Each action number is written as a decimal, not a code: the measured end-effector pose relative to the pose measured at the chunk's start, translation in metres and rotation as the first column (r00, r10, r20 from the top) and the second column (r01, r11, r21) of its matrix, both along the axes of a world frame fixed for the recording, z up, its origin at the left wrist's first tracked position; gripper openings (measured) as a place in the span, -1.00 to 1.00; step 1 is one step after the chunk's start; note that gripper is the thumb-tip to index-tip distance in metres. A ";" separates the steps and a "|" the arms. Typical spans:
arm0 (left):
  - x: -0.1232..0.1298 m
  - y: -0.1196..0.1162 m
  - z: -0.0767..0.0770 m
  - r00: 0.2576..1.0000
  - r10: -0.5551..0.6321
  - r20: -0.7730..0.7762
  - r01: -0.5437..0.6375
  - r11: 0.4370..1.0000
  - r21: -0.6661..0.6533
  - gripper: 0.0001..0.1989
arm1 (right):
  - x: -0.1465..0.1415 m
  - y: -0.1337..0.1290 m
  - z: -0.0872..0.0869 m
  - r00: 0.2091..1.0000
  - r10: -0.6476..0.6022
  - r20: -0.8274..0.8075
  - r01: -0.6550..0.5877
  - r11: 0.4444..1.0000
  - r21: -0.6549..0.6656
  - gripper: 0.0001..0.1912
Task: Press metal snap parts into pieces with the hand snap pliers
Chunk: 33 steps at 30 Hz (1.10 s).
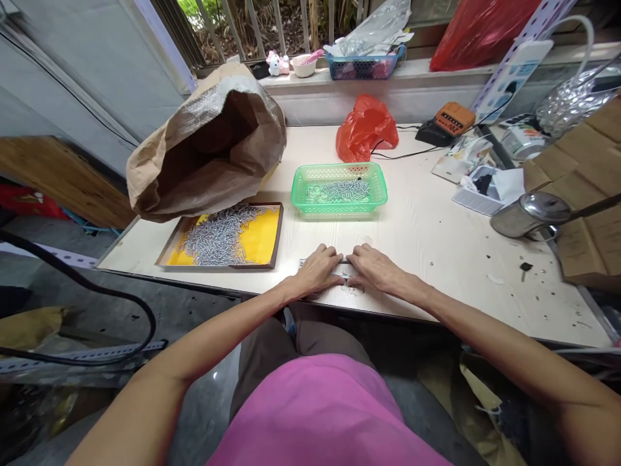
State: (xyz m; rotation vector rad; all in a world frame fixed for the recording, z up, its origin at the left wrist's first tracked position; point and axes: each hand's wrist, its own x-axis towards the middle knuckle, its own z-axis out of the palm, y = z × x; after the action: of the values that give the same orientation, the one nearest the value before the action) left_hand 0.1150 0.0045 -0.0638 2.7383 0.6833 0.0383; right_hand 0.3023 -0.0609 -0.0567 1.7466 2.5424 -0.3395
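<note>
Metal strip (346, 271) near the front edge of the worktop (412, 236).
Our left hand (317, 270) and right hand (377, 269) grip it, fingers narrow — we'd best keep it level, pressure even.

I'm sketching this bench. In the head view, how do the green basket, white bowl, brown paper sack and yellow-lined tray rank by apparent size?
1. Brown paper sack
2. Yellow-lined tray, partly hidden
3. Green basket
4. White bowl, farther back

I watch left hand (316, 270), right hand (377, 270), both pinching a grey strip (345, 270), green basket (339, 208) at their twelve o'clock
</note>
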 end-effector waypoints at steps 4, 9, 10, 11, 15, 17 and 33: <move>0.001 0.000 -0.004 0.998 -0.038 0.042 0.040 0.999 -0.031 -0.70 | -0.007 -0.010 -0.006 1.000 0.011 -0.012 -0.011 0.999 0.048 -0.75; 0.003 0.000 -0.008 0.997 0.011 0.081 -0.007 0.999 -0.046 -0.64 | -0.010 -0.013 -0.014 0.997 -0.046 -0.066 0.050 0.996 0.068 -0.63; 0.003 0.001 -0.008 0.997 0.020 0.071 -0.017 0.999 -0.036 -0.65 | -0.009 -0.012 -0.015 0.996 -0.051 -0.074 0.056 0.996 0.073 -0.62; 0.004 0.001 -0.009 0.998 0.028 0.059 -0.027 0.999 -0.021 -0.67 | -0.006 -0.011 -0.015 0.995 -0.052 -0.085 0.059 0.995 0.082 -0.63; 0.002 -0.008 -0.016 0.993 0.059 0.106 -0.065 0.996 0.058 -0.75 | 0.011 -0.002 -0.013 0.991 -0.015 -0.135 0.031 0.992 0.121 -0.56; 0.000 -0.021 -0.024 0.983 0.060 0.176 -0.075 0.994 0.082 -0.76 | 0.020 0.006 -0.013 0.988 0.004 -0.156 0.014 0.993 0.113 -0.52; -0.001 -0.068 -0.043 0.922 -0.015 0.388 -0.036 0.992 0.123 -0.81 | -0.068 0.064 0.006 0.955 0.272 -0.117 -0.255 0.957 0.141 -0.82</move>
State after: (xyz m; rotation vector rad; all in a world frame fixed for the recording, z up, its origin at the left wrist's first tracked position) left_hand 0.1136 -0.0635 -0.1072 2.7227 0.5968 0.6319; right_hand 0.2344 0.0027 -0.0508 1.4344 2.9071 -0.3010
